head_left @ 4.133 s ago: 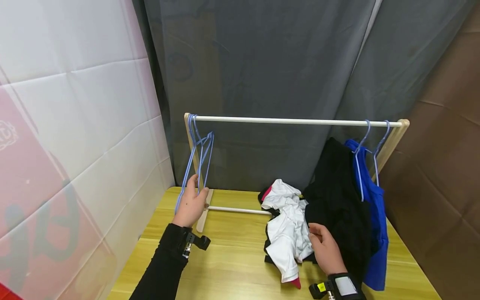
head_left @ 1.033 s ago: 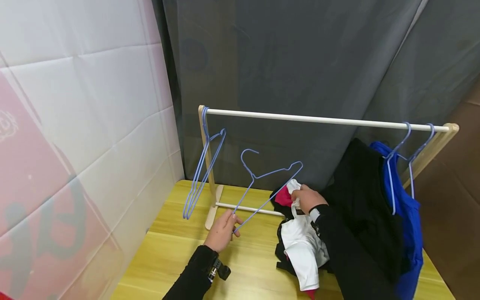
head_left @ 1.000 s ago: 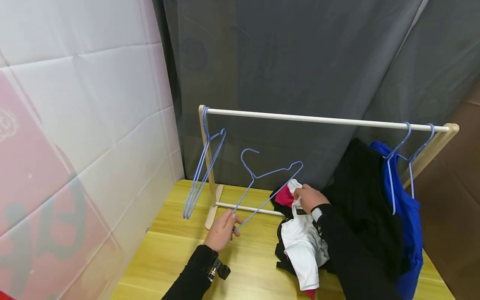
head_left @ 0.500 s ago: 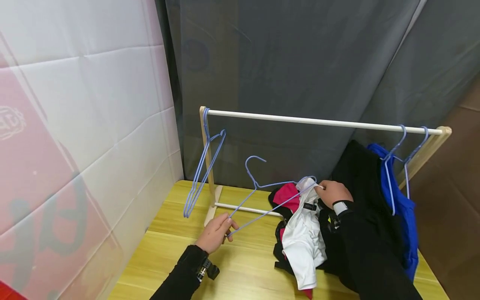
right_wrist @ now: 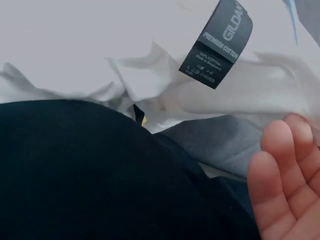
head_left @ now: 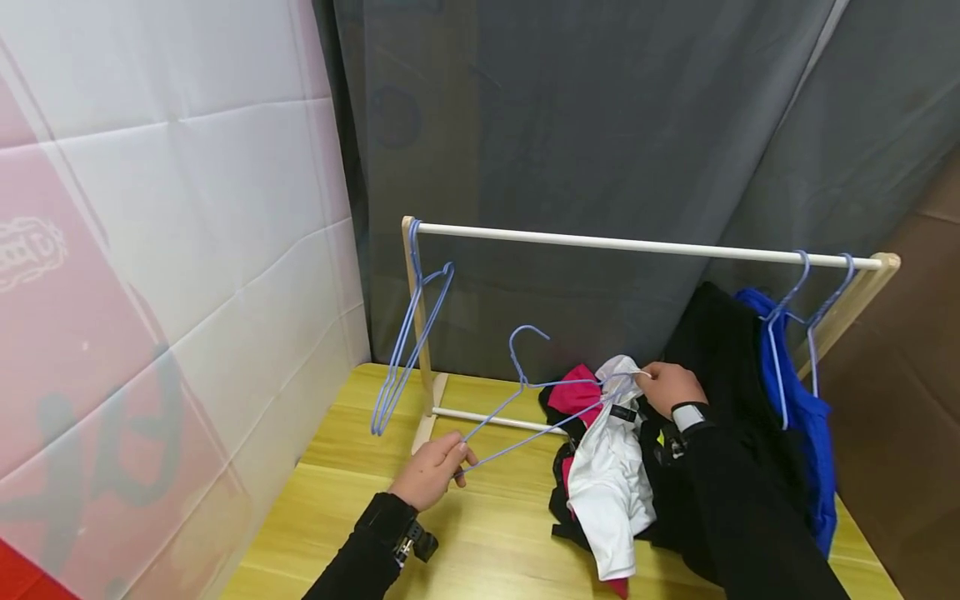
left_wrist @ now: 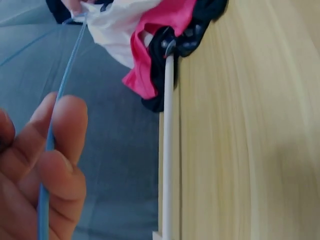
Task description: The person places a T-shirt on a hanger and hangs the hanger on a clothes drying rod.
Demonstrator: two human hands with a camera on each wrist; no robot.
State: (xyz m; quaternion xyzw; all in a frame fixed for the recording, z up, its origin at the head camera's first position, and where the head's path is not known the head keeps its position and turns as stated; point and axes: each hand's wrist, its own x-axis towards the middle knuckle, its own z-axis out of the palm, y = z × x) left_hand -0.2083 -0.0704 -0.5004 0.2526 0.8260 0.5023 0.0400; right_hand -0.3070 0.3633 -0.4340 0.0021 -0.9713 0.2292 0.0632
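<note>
In the head view my left hand (head_left: 431, 473) pinches one lower corner of a blue wire hanger (head_left: 512, 343), its thumb and fingers on the wire in the left wrist view. Tilted toward the right, the hanger has its hook up and its far end at the neck of a white T-shirt (head_left: 607, 492). My right hand (head_left: 672, 388) grips the edge of that neck and draws it to the right. A black label (right_wrist: 220, 45) shows inside the shirt in the right wrist view. The shirt lies crumpled over pink cloth (head_left: 574, 392) and black cloth.
A rack with a white rail (head_left: 600, 242) stands on the wooden table (head_left: 480, 542). Several blue hangers (head_left: 415, 267) hang at its left end. Black cloth (head_left: 712, 350) and a blue garment (head_left: 813, 467) hang at the right. A grey curtain (head_left: 585, 117) is behind.
My left hand has taken a hanger off the rack and brought it right and down to the shirt's neck. My right hand has taken hold of the neck and pulled it to the right.
</note>
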